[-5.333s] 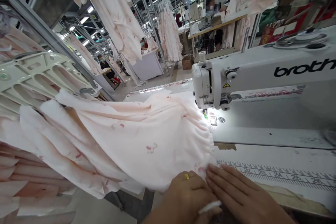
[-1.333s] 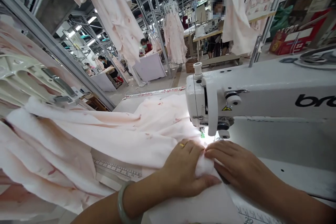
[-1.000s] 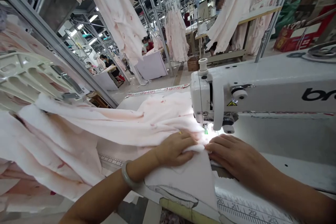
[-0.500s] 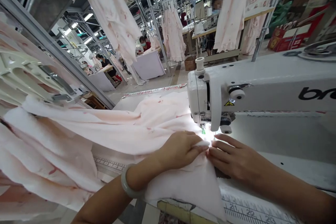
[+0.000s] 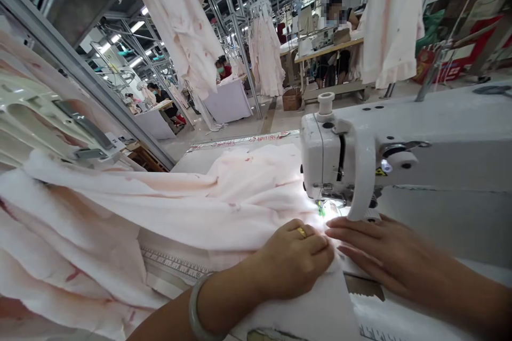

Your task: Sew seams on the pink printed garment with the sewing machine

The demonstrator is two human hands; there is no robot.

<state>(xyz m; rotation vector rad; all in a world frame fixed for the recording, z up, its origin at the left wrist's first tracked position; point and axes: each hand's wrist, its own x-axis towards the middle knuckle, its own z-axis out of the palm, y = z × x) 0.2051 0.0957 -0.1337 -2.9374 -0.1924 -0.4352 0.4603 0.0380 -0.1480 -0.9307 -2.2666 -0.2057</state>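
A pale pink, spotted cloth (image 5: 176, 197) stretches over the sewing bed from the left and runs under the lit needle area of a white sewing machine (image 5: 404, 112). My left hand (image 5: 298, 261) is closed on the cloth just in front of the needle. A yellow ring shows on one finger, and a pale bangle (image 5: 196, 306) circles the wrist. My right hand (image 5: 388, 253) lies to the right of the needle, fingers long and nearly flat, their tips at the cloth's edge. The tip of the needle is lost in the glare.
Ruler tape (image 5: 172, 261) runs along the table's front. At left, cloth drapes from a pale green plastic holder (image 5: 32, 122) beside a metal pole (image 5: 80, 69). Pink garments (image 5: 172, 21) hang overhead. Several people work at tables behind, one at a wooden-edged table (image 5: 332, 49).
My left hand has turned, with its fingers curled further over the cloth. The right hand's fingers have straightened beside the needle. The machine appears lower and further right in view.
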